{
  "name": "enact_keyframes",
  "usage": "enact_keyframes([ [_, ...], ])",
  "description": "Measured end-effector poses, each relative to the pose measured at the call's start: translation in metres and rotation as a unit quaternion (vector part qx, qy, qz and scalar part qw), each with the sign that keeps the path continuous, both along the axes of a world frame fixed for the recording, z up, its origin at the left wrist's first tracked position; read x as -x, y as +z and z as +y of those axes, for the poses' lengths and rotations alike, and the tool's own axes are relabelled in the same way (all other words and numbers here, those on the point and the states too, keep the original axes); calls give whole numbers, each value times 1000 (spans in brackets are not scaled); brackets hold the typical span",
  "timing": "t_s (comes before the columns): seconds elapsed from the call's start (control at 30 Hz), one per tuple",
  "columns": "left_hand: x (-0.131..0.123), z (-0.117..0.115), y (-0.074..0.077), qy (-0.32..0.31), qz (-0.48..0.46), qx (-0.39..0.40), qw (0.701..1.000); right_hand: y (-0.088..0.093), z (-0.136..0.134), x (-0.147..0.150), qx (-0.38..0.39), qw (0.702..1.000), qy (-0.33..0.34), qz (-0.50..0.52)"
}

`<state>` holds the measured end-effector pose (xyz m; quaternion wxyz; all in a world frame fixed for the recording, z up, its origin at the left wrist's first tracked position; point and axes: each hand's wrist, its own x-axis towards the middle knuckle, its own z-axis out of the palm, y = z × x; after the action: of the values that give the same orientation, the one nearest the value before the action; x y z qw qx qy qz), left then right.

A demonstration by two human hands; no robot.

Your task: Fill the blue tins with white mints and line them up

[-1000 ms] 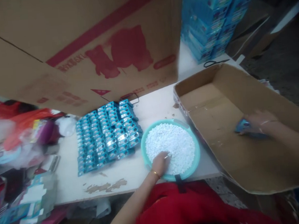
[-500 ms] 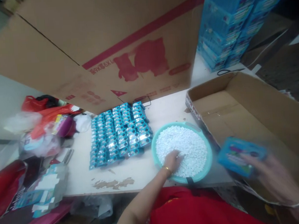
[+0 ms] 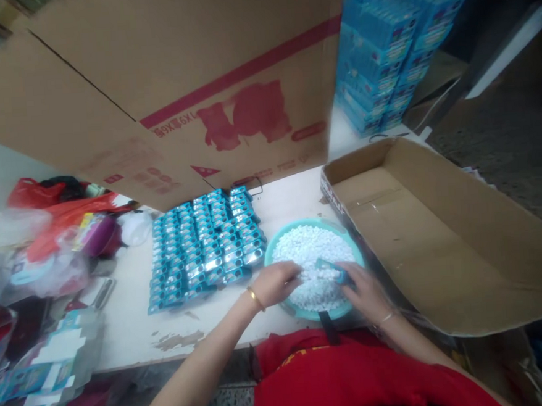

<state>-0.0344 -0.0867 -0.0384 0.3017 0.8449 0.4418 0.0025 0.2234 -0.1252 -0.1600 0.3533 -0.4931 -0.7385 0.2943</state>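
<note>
A small blue box [image 3: 332, 270] is noted above the white pellets [image 3: 311, 253] in the teal basin [image 3: 271, 252], at the 6 o'clock edge of the surface [image 3: 289, 195]. Its long axis is laid from 10 to 4 o'clock, with the free end pointed to 10 o'clock. It is gripped at the 4 o'clock end by the right hand [image 3: 364, 290], fingers closed on it, while the left hand [image 3: 275, 283] is laid on the pellets at the basin's 8 o'clock side with fingers drawn narrow; whether any pellets are pinched cannot be told.

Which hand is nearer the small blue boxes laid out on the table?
Left. The left hand is at the left rim of the teal basin, beside the small blue boxes; the right hand is farther right.
</note>
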Motion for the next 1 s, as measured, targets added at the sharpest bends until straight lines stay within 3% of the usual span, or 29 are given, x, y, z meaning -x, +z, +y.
enact_keyframes([
  [0.17,-33,1,27,-40,157,-33,986,-5,-3,16,-24,999,22,-9],
  [0.3,-57,-7,45,-44,199,-49,978,-9,-5,20,-21,999,28,7],
  [0.43,-46,-8,44,-23,174,-58,983,-8,-4,19,15,999,3,35],
  [0.53,-13,-6,15,65,160,-44,984,-6,-1,11,43,997,-43,49],
  [0.67,9,-7,-55,151,219,46,963,-7,0,-2,61,990,-104,73],
  [0.77,-12,-7,-106,158,196,68,965,-10,1,-8,102,978,-149,106],
  [0.83,-35,-5,-131,168,167,73,969,-11,1,-9,140,964,-172,143],
  [0.9,-53,-3,-147,181,134,75,971,-11,1,-9,169,951,-192,176],
  [1.0,-57,0,-157,197,81,76,974,-12,2,-9,186,937,-216,204],
])
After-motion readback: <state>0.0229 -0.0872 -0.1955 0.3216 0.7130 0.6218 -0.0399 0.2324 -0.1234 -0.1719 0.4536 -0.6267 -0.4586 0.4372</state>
